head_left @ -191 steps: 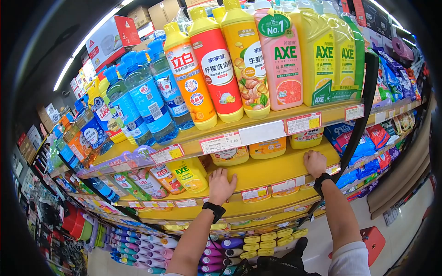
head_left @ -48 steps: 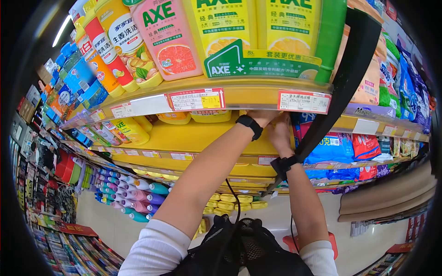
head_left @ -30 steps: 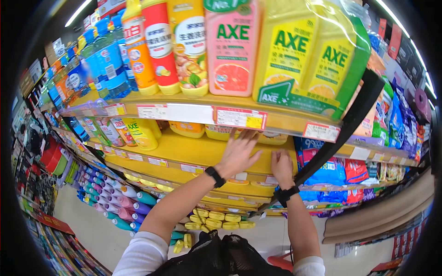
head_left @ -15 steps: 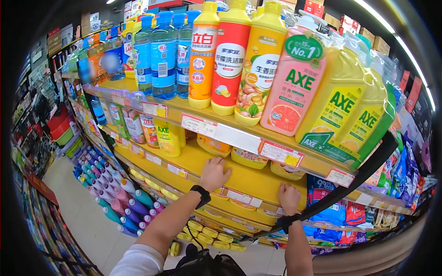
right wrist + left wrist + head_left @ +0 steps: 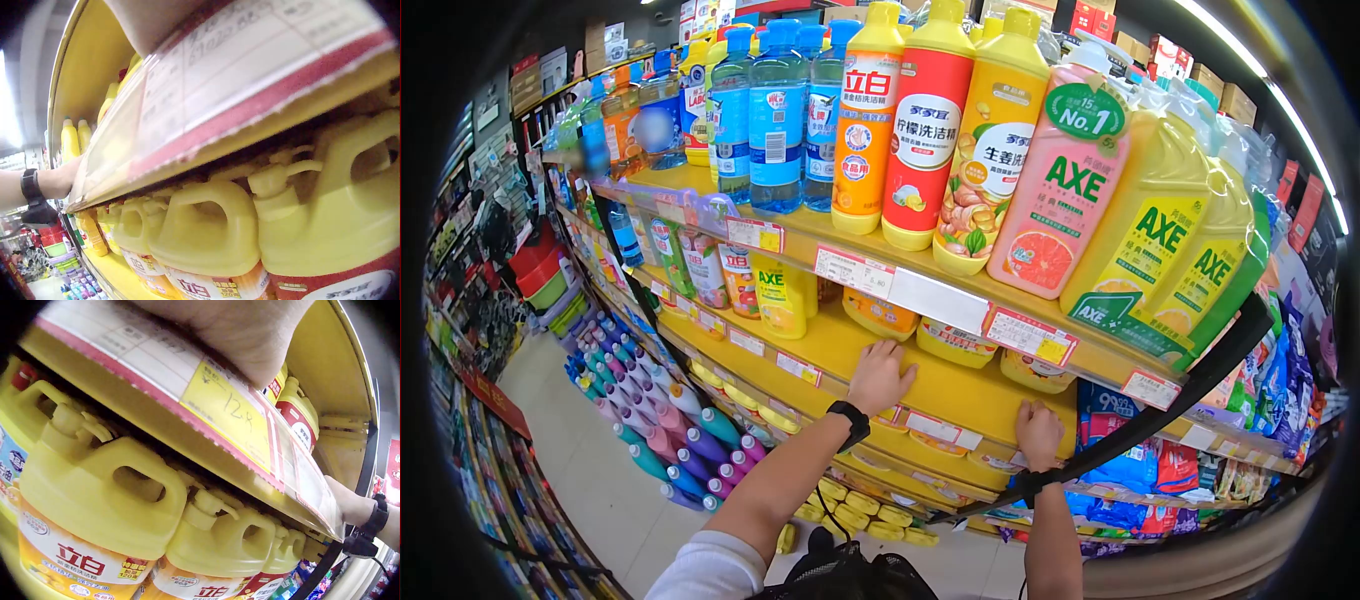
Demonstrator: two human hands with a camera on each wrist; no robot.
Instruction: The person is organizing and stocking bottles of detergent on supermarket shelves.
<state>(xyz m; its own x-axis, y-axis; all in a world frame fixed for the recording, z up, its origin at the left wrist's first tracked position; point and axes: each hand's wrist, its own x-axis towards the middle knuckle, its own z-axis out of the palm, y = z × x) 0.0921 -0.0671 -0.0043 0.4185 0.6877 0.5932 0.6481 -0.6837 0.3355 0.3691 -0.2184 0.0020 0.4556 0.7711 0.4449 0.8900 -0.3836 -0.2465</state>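
Observation:
Two bare hands rest at the front edge of a yellow shelf [image 5: 820, 335]. The left hand [image 5: 880, 378] lies with relaxed fingers on its surface, right of a yellow AXE bottle [image 5: 782, 300], without touching it. Farther right, the right hand [image 5: 1038, 434] rests on the same shelf with loosely curled fingers and nothing visible in them. Behind the hands, the bases of several yellow bottles [image 5: 956, 343] show under the upper shelf. In the left wrist view, a palm [image 5: 231, 331] lies over a price tag [image 5: 234, 415], above large yellow jugs [image 5: 103, 494].
Detergent bottles line the upper shelf, among them an orange one [image 5: 865, 130] and a pink AXE one [image 5: 1055, 180]. A black shelf post [image 5: 1140, 425] stands right of the right hand, with blue bags [image 5: 1112, 425] beyond. Colourful bottles [image 5: 670, 420] stand on the floor at left.
Both hands were close together under the upper shelf's right end, then moved apart; the left hand went left and came down onto the lower shelf. Since half a second ago they have barely moved.

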